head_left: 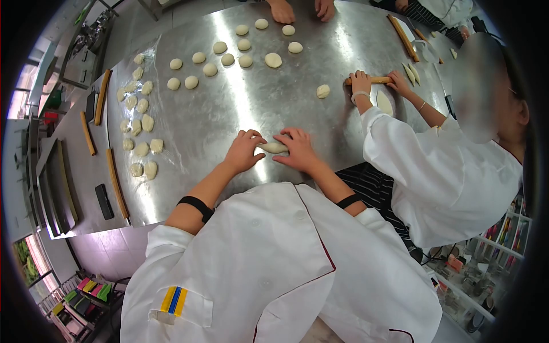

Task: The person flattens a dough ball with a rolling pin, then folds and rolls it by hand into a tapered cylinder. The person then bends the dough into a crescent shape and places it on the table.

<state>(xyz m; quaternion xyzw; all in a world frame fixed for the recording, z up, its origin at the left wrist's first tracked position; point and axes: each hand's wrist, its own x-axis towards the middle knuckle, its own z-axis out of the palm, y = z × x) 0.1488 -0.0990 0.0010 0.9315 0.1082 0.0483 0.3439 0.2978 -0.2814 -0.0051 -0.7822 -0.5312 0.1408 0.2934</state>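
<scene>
A small elongated piece of pale dough [273, 148] lies on the steel table [229, 114] between my two hands. My left hand [245, 151] has its fingers curled on the dough's left end. My right hand [297, 149] rests on its right end, fingers bent over it. Both forearms wear a black band, and a white chef's jacket fills the lower part of the view.
Round dough balls [246, 44] lie at the table's far middle, shaped pieces [140, 123] on its left. Wooden rolling pins [116, 183] lie along the left edge. A person in white [446, 166] on my right rolls dough with a pin [374, 80]. Another person's hands [281, 11] rest at the far edge.
</scene>
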